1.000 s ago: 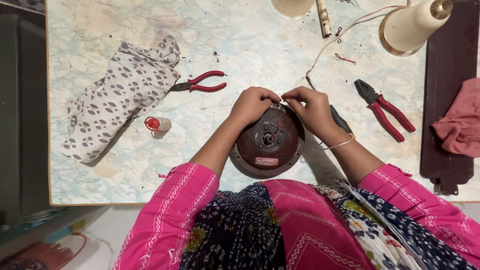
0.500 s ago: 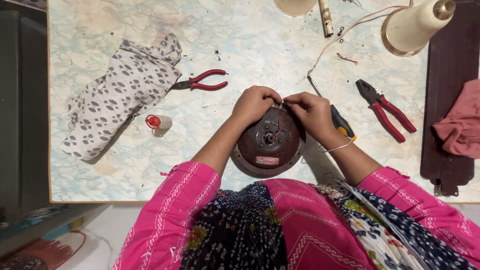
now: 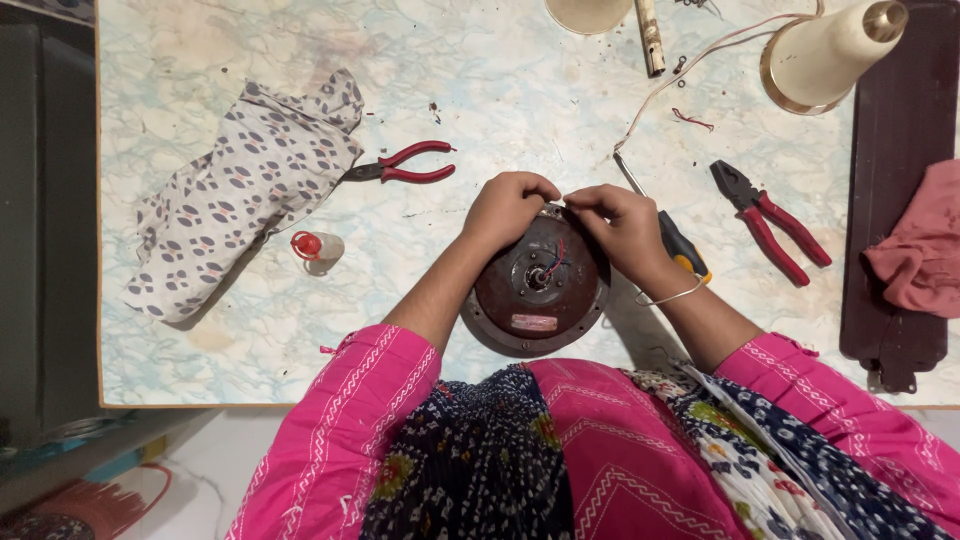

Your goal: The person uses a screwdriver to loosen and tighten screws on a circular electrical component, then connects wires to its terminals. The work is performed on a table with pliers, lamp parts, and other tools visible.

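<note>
Item: round dark-brown motor housing (image 3: 535, 290), lying flat on the marbled table (image 3: 500, 90) near its front edge, just before our body; red and blue wires are showing at its hub.

Left hand (image 3: 507, 208): we are curling it closed, fingertips pinching at the housing's far rim; what the fingers are gripping is too small to tell.

Right hand (image 3: 622, 225): we are resting it on the far right rim, thumb and forefinger narrowed to a pinch and meeting the left hand's fingertips.

Lying about:
- screwdriver with black-and-yellow handle (image 3: 682, 245), partly under our right wrist;
- red-handled combination pliers (image 3: 768, 218), to the right;
- red-handled long-nose pliers (image 3: 400, 163), to the left, tips under a spotted cloth (image 3: 240, 190);
- small red-capped bottle (image 3: 316, 246), near the cloth;
- cream cone-shaped cover (image 3: 825, 55), far right corner;
- pink rag (image 3: 920, 250) on a dark fan blade (image 3: 895, 120).
</note>
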